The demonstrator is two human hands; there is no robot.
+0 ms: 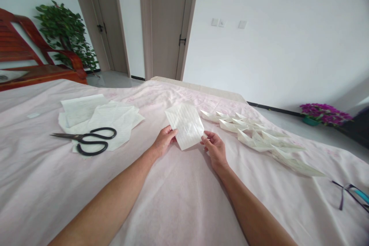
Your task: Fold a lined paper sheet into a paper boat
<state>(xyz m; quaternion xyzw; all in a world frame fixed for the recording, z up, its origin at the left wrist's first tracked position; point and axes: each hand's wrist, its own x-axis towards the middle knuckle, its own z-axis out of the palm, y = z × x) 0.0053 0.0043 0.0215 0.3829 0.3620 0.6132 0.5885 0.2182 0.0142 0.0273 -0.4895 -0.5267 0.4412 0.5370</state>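
A lined sheet of paper [186, 125], creased and pale, is held up between my two hands just above the pink cloth. My left hand [165, 140] pinches its lower left edge between thumb and fingers. On the opposite side, my right hand [215, 147] grips the right edge near the corner. To the right, several folded paper boats [253, 140] sit in rows. Left of my hands lies a loose pile of lined paper sheets [113, 119], and black-handled scissors [86, 139] rest partly on it with their blades pointing left.
The pink bedsheet [173, 207] is wrinkled under everything. A pair of glasses [350, 194] lies at the right edge. A small paper scrap [33, 115] is at far left. Beyond are a wooden bench [43, 69], a leafy plant [65, 30], doors and purple flowers [325, 113].
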